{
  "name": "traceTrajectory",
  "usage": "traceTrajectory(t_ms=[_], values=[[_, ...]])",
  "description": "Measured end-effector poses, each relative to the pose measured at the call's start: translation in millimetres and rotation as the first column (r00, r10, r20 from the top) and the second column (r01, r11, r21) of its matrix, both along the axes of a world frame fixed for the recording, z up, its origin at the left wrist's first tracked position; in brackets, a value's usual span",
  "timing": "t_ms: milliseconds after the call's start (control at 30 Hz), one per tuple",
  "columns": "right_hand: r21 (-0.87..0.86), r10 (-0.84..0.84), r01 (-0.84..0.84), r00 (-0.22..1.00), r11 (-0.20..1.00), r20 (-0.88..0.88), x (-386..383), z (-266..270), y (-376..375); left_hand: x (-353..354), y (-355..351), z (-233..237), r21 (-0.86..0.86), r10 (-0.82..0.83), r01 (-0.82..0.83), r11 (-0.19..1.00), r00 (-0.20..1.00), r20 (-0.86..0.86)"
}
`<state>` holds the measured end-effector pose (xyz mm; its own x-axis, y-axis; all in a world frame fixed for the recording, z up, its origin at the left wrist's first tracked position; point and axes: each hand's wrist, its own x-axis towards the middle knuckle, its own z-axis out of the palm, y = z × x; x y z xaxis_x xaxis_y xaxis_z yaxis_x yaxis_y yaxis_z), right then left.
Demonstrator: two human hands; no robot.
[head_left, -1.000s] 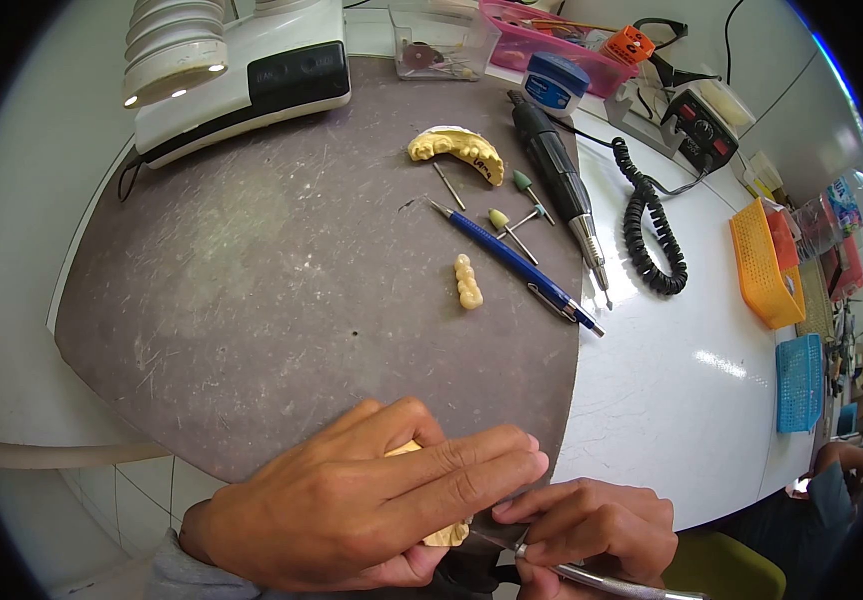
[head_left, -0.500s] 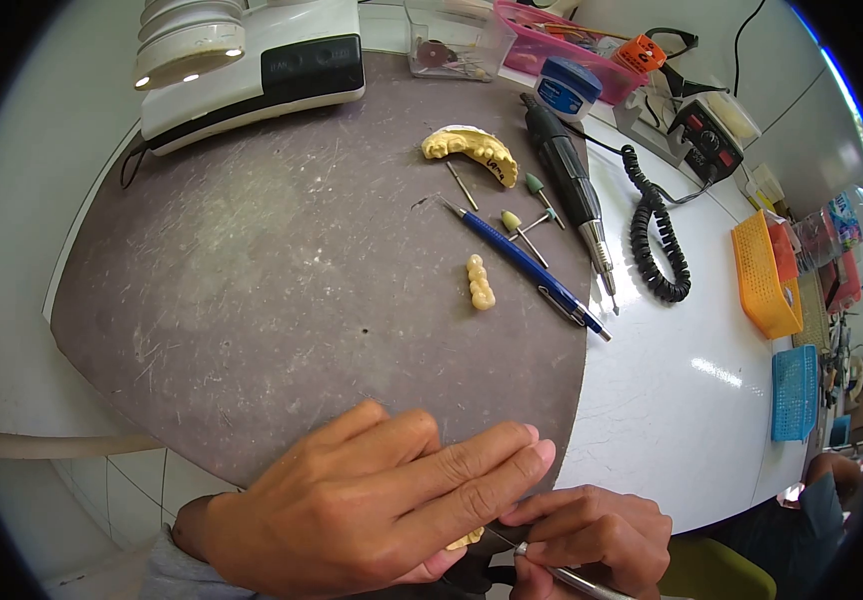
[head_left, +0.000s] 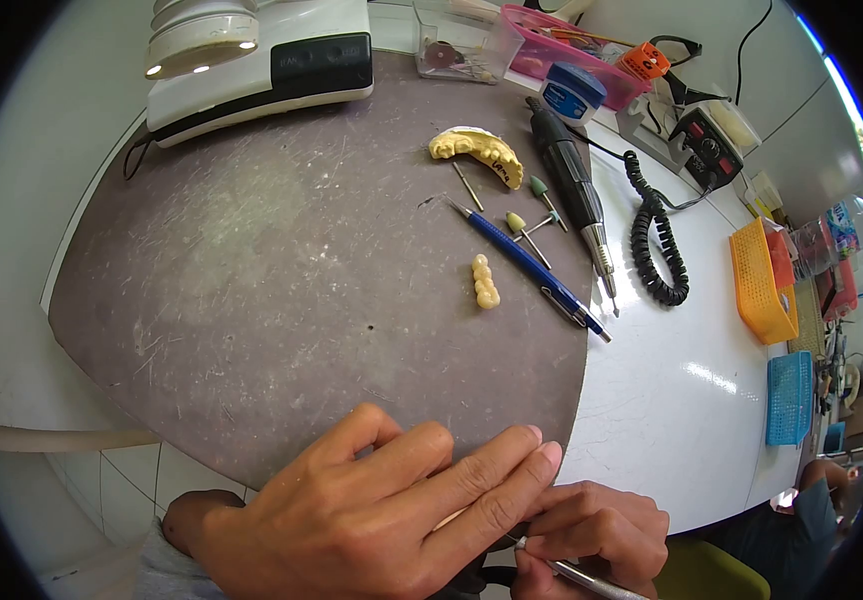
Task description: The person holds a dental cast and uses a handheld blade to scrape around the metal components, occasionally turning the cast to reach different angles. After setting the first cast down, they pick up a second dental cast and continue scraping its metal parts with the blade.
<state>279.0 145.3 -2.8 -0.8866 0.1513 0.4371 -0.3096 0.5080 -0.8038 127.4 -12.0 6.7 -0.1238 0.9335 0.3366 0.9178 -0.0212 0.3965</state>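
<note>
My left hand (head_left: 377, 510) is over the front edge of the brown work mat (head_left: 252, 330), its fingers closed over a piece of yellow plaster dental model. That piece is now hidden beneath the fingers; a bit of it showed a moment ago. Close against those fingertips, my right hand (head_left: 597, 530) grips a slim silver hand tool (head_left: 592, 580) with a thin tip, partly covered. Farther up the mat lies a tooth-coloured dental bridge (head_left: 485, 282), with a blue mechanical pencil (head_left: 527, 262) to its right.
A yellow plaster dental arch (head_left: 477, 152), mounted grinding burrs (head_left: 518, 224) and a black rotary handpiece (head_left: 572, 180) with a coiled cord (head_left: 652, 240) lie beyond. A lamp (head_left: 202, 40), pink basket (head_left: 592, 65), orange basket (head_left: 760, 285) and blue basket (head_left: 790, 400) stand around. Another person sits at right.
The view has shifted slightly. My left fingers have moved a little and now cover the yellow plaster that showed under them. My right hand keeps its grip on the silver tool.
</note>
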Motion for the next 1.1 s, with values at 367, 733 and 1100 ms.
traceTrajectory(t_ms=[367,733,1100], values=[[-0.122,0.049,-0.019,0.968,0.992,0.247,2.3,7.9,10.4,-3.3,0.7,-9.9,0.073,-0.009,0.006,0.997,0.999,0.034],[-0.016,0.008,-0.007,1.000,1.000,0.003,-1.7,-1.4,3.1,-9.4,2.3,-10.1,0.046,-0.049,0.045,0.998,0.995,0.090],[-0.144,-0.018,0.018,1.000,0.989,0.005,6.5,-3.3,3.0,-12.7,1.5,-7.7,0.016,-0.051,0.048,0.999,0.974,0.221]])
